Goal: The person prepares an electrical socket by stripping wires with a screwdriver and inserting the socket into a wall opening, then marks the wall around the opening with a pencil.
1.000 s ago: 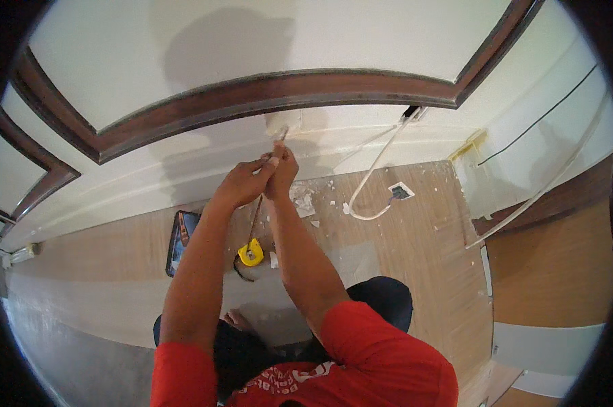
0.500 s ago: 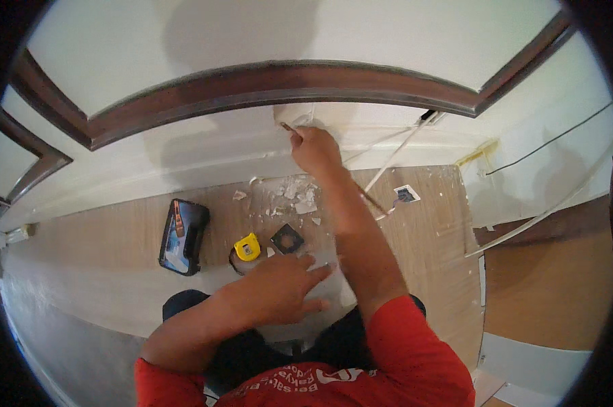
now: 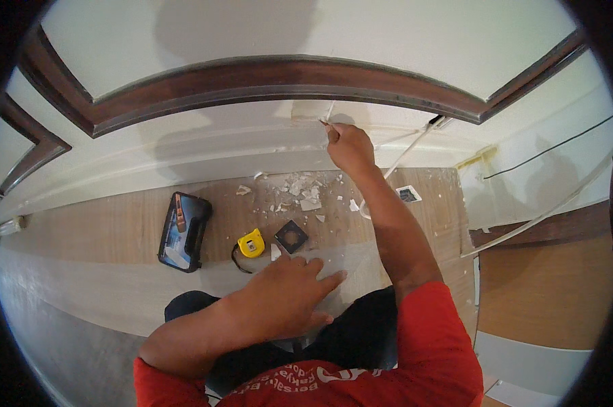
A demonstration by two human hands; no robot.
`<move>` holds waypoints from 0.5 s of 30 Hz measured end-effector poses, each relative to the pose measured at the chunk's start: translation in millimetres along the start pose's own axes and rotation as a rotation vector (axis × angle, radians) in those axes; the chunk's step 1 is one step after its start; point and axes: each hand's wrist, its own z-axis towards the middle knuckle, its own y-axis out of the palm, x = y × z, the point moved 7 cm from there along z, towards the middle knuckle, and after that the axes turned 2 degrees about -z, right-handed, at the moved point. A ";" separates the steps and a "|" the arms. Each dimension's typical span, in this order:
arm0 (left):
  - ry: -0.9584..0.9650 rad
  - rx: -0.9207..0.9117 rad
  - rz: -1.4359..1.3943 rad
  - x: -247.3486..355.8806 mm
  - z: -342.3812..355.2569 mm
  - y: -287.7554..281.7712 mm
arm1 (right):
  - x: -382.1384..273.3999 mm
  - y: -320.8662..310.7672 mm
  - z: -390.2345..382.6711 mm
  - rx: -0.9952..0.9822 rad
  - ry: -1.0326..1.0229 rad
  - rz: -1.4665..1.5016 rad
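My right hand [image 3: 352,147] is raised to the lower wall, its fingers closed round a thin brownish tool [image 3: 327,124]. Only the short tip of the tool shows past the fingers, so its kind is unclear. That tip is at a pale cut patch in the white wall [image 3: 308,111], just under the dark wooden trim. Over my lap, my left hand [image 3: 293,293] has its fingers apart and holds nothing. Just beyond it lie a black square plate with a round hole [image 3: 291,237] and a yellow tape measure [image 3: 251,243] with a black strap.
Broken white wall chips [image 3: 310,197] litter the wood-look floor below the patch. A black tool case [image 3: 185,232] lies to the left. A white cable [image 3: 408,150] runs down from a wall opening, near a white-framed socket part [image 3: 408,194]. Brown trim [image 3: 265,78] juts across above my right hand.
My right hand has moved right along the wall with the thin tool, and less of the tool shows. My left hand has shifted slightly right, still spread.
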 end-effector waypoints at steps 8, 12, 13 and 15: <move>0.095 -0.057 -0.023 25.4 5.4 6.6 | -3.3 13.5 -3.4 0.037 0.083 0.026; 0.087 -0.059 0.020 28.2 2.4 1.5 | 11.2 30.3 -6.6 0.148 0.213 0.172; 0.058 -0.101 0.017 26.7 1.7 1.1 | 14.2 33.9 -7.4 0.134 0.240 0.262; 0.065 -0.067 0.041 26.3 -0.4 -2.6 | 17.4 39.8 -11.2 0.072 0.284 0.368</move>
